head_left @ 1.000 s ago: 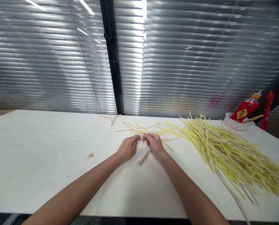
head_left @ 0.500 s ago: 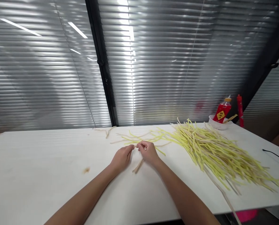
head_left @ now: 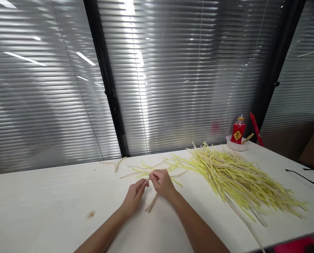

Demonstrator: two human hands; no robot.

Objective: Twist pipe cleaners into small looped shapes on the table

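Observation:
My left hand (head_left: 133,196) is closed, its thumb and fingertips pinching the tip of a pale beige strand that looks like a pipe cleaner. Close beside it, my right hand (head_left: 162,183) is closed too, gripping the same beige pipe cleaners (head_left: 152,203), whose lower ends stick out below the palm toward me. The fingers hide most of the part between the hands. Just behind my hands lie a few loose yellow and beige pipe cleaners (head_left: 143,171) on the white table (head_left: 53,207).
A big heap of yellow and beige pipe cleaners (head_left: 233,179) covers the table's right side. Behind it, a red bottle (head_left: 238,131) stands in a white tub (head_left: 229,143). Thin black glasses-like arms (head_left: 304,177) lie far right. Stray beige pieces (head_left: 116,164) rest near the blinds (head_left: 167,88).
The view has shifted, so the table sits lower in the picture. My hands stay close together on the beige pipe cleaners, with the pinched end now tilted more upward.

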